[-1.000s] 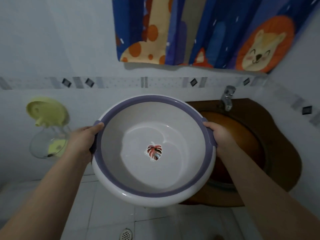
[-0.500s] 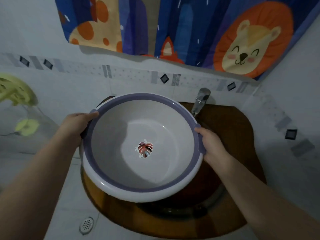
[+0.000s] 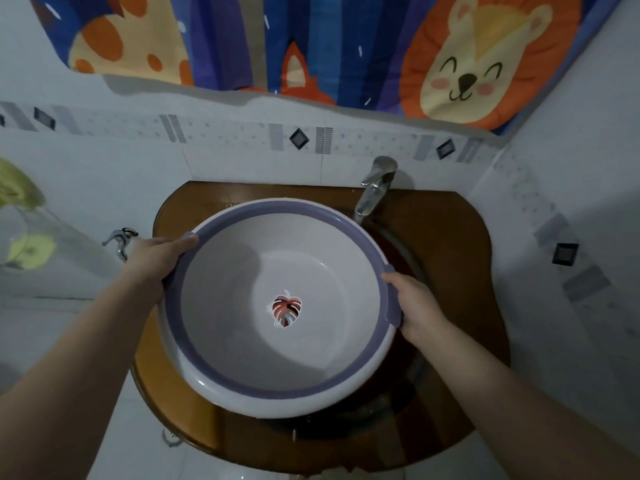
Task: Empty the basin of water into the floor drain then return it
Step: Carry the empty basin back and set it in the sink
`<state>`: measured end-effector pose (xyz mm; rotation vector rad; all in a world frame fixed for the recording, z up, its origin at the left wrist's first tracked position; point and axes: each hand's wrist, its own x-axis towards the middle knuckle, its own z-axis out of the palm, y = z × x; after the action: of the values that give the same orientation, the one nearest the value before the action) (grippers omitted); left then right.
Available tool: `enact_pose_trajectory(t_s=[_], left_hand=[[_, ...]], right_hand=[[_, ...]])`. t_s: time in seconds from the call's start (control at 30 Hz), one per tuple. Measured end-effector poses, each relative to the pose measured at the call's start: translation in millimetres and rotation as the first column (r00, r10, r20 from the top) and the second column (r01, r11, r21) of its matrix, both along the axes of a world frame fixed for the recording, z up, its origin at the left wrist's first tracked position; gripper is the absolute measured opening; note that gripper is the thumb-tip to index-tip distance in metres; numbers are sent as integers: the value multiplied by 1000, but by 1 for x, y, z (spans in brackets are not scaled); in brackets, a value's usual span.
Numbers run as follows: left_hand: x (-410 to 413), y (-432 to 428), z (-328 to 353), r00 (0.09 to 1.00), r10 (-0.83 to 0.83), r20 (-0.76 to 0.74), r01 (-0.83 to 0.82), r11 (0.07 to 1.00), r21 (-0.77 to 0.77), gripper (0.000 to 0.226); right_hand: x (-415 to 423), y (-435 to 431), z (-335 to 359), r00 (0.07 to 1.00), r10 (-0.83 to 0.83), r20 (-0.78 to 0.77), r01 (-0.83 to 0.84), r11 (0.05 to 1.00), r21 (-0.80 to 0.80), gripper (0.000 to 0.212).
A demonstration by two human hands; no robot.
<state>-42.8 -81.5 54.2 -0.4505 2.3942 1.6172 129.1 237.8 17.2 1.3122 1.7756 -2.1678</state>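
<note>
While both hands grip its purple rim, left hand (image 3: pixel 157 259), right hand (image 3: pixel 417 303), empty basin (image 3: pixel 242 341), leaf sticker (image 3: pixel 286 309), no readable writing.

Two bare forearms, left hand (image 3: pixel 152 261), right hand (image 3: pixel 417 306), no sleeves

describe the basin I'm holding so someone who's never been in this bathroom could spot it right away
Find the brown wooden sink counter under the animal-print curtain. Over its bowl, below the chrome tap, the left hand and right hand hold a round white basin. Only it has a purple rim and a leaf sticker inside.
</note>
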Motion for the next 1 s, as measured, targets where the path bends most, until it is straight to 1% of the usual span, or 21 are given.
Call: enact_pose_trajectory(t_s=[0.1,0.27,0.4,0.5,0.57,0.63,0.7,0.8,0.9,1.0], left_hand=[[0,-1,-6,999,-35,37,35,999,-9,32],[-1,10,-13,997,-70,28,71,997,-32,23],[-3,28,-21,988,-150,43,153,984,-88,24],[-4,39,-30,972,-226,65,234,957,-170,27],[-3,44,-38,953,-297,62,303,909,-287,31],[-2,48,-44,923,-380,65,372,834,-409,35],[-3,52,-50,890,-452,64,418,750,-513,37],[-6,57,-55,867,-496,49,419,672,-610,33],[-12,64,-57,853,-522,23,413,647,-642,27],[-14,70,-63,835,-549,39,427,601,-676,29]], right_hand=[[0,1,-8,998,34,44,-35,999,21,23],[-2,2,-17,990,68,124,-76,995,59,28],[-3,10,-21,985,39,169,-66,985,157,26],[-6,19,-21,981,37,193,-87,962,259,30],[-8,26,-21,975,59,212,-139,914,381,32],[-10,33,-21,969,88,233,-196,847,494,30],[-12,38,-22,955,123,269,-257,796,547,26],[-14,38,-23,906,160,392,-373,740,560,25],[-9,34,-30,851,193,488,-460,721,518,23],[-4,31,-39,801,205,563,-520,704,484,23]])
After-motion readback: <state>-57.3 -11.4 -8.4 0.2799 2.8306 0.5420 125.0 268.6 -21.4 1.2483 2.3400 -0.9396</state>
